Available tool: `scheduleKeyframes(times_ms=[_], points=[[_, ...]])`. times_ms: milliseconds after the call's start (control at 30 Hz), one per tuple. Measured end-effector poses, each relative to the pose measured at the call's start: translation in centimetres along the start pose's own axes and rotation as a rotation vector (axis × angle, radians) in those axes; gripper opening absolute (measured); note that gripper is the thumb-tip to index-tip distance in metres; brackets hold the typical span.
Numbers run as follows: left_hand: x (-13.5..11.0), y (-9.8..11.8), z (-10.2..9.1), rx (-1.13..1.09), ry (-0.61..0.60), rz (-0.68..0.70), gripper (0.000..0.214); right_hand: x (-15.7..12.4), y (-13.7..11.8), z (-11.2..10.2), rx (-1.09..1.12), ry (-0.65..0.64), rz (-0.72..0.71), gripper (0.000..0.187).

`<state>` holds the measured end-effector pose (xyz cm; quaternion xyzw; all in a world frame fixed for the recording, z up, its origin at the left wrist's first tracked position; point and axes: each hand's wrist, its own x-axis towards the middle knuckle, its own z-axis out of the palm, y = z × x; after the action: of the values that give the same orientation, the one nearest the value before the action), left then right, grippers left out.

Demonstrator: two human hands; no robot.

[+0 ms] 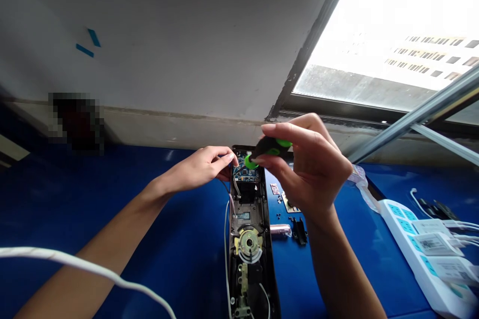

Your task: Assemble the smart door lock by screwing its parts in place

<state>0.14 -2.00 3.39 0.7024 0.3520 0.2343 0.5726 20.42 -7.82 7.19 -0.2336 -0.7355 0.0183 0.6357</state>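
Observation:
A long, narrow black housing point(266, 239) lies open on the blue table, its inner parts exposed. At its far end is a blue circuit board point(251, 173) with thin wires at its left side. My right hand point(312, 164) grips a screwdriver point(270, 148) by its black and green handle, tilted down over the board; where its tip touches I cannot tell. My left hand point(209, 165) is closed at the housing's far left edge, fingertips beside the board and wires; what they pinch is hidden. A round metal part point(249, 243) sits midway along the housing.
Right of the housing lie small screws point(279, 199), a small red board point(275, 189), a pink cylinder point(280, 231) and a black plastic part point(299, 232). A white power strip point(406, 249) with plugged adapters stands farther right. A white cable point(93, 271) crosses the left foreground.

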Motion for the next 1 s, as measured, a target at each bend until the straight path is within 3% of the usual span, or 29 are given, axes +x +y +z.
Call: scheduleKeyframes(times_ms=[100, 233, 433, 633, 800, 867, 1000], points=[[0.01, 0.19, 0.11, -0.024, -0.003, -0.010, 0.036, 0.00, -0.09, -0.04, -0.053, -0.011, 0.020, 0.035], [0.04, 0.22, 0.22, -0.044, -0.004, -0.009, 0.038, -0.11, -0.20, -0.14, 0.031, -0.160, 0.087, 0.047], [-0.01, 0.30, 0.20, -0.033, 0.000, -0.020, 0.036, -0.19, 0.35, -0.04, -0.027, 0.009, -0.001, 0.036], [0.07, 0.37, 0.25, -0.049, -0.005, -0.017, 0.037, -0.22, 0.00, 0.11, 0.050, -0.157, 0.068, 0.047], [0.04, 0.18, 0.16, -0.042, 0.005, -0.016, 0.038, -0.29, 0.07, 0.04, -0.056, 0.021, 0.012, 0.035], [0.03, 0.13, 0.15, -0.047, 0.001, -0.019, 0.038, -0.25, -0.10, -0.09, -0.066, -0.025, 0.058, 0.030], [0.07, 0.20, 0.20, -0.056, -0.009, -0.015, 0.041, -0.22, -0.20, -0.27, 0.062, -0.173, 0.115, 0.044]])
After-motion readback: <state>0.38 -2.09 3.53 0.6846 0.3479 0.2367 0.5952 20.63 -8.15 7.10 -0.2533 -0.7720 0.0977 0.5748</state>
